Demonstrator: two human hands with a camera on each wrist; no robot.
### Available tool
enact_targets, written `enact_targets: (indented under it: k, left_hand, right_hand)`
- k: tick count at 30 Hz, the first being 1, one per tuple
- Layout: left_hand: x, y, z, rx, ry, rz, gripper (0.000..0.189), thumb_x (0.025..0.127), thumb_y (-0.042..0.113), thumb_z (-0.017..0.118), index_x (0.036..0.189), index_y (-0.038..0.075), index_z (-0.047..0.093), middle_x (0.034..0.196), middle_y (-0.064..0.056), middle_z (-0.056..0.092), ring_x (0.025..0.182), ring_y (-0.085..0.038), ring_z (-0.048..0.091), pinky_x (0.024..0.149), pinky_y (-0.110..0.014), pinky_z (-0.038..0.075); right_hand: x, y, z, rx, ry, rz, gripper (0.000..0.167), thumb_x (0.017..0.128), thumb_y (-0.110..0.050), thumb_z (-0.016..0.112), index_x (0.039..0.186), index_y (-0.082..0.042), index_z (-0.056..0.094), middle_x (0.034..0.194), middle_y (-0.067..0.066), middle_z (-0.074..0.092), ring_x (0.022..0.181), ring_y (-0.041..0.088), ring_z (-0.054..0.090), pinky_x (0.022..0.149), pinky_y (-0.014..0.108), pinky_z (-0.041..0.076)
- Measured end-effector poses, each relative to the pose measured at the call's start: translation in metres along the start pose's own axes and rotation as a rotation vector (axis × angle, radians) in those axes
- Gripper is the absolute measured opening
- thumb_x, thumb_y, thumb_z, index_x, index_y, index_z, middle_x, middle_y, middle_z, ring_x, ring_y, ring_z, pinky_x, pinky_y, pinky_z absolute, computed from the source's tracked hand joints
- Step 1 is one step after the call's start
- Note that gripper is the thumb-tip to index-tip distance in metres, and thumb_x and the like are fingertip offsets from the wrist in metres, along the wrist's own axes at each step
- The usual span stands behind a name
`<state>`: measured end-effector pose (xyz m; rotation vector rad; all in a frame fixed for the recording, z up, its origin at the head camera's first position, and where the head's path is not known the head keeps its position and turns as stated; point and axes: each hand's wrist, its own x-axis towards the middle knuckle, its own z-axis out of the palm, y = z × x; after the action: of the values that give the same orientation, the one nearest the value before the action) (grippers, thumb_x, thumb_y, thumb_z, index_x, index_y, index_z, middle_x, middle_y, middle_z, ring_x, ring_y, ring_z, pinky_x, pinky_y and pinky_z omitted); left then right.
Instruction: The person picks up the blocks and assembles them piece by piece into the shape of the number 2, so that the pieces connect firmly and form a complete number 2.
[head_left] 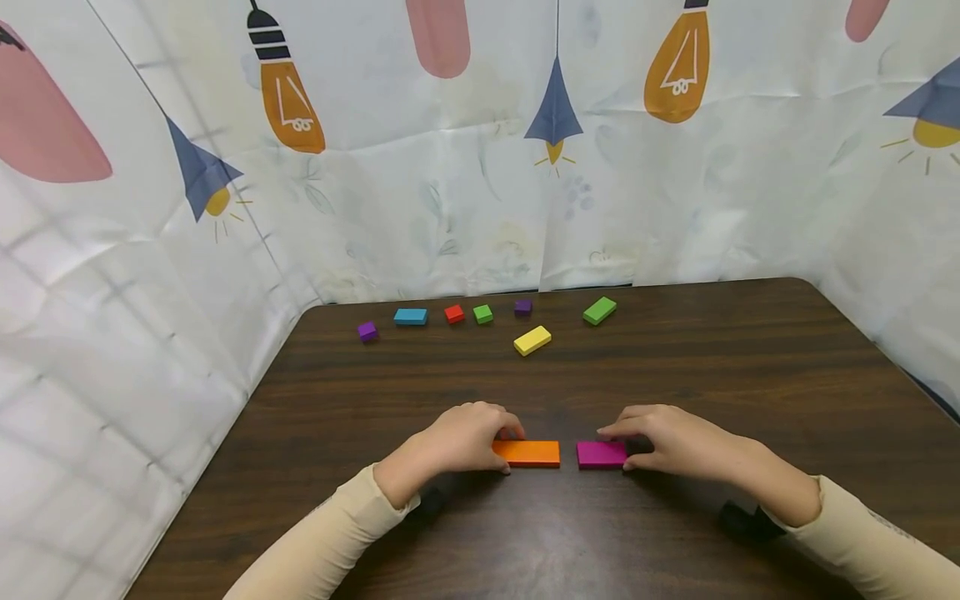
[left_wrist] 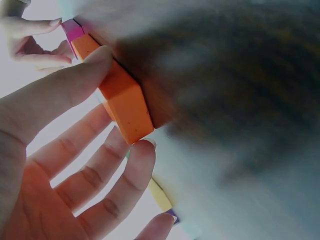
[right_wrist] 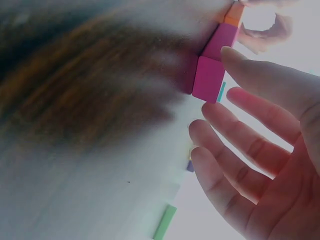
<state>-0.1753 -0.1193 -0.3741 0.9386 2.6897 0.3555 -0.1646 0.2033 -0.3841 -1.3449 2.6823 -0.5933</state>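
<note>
head view forward-down, wrist views beside fingers (left_wrist: 135,170)

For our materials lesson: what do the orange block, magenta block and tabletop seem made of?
Orange block: perhaps painted wood or plastic; smooth and matt, with small dark specks. Magenta block: likely the same; even colour, crisp edges. Tabletop: wood or wood-look laminate; streaked dark grain, faint sheen.
</note>
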Motion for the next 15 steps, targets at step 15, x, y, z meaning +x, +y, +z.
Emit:
enact_targets:
  k: [15]
  left_hand:
    - [0.0011,0.0040,0.0014,0.017,-0.006,0.017,0.033,0.082,0.025,0.090,0.111,0.016,0.076,0.096,0.007,0.066,0.083,-0.008,0.058,0.074,-0.028,0.051]
  right_hand:
    - [0.0094,-0.0030,0.0053,-0.004,-0.017,-0.012,0.037,0.086,-0.012,0.085,0.121,-0.008,0.076,0.100,-0.011,0.063,0.087,0.005,0.059,0.076,0.028,0.055]
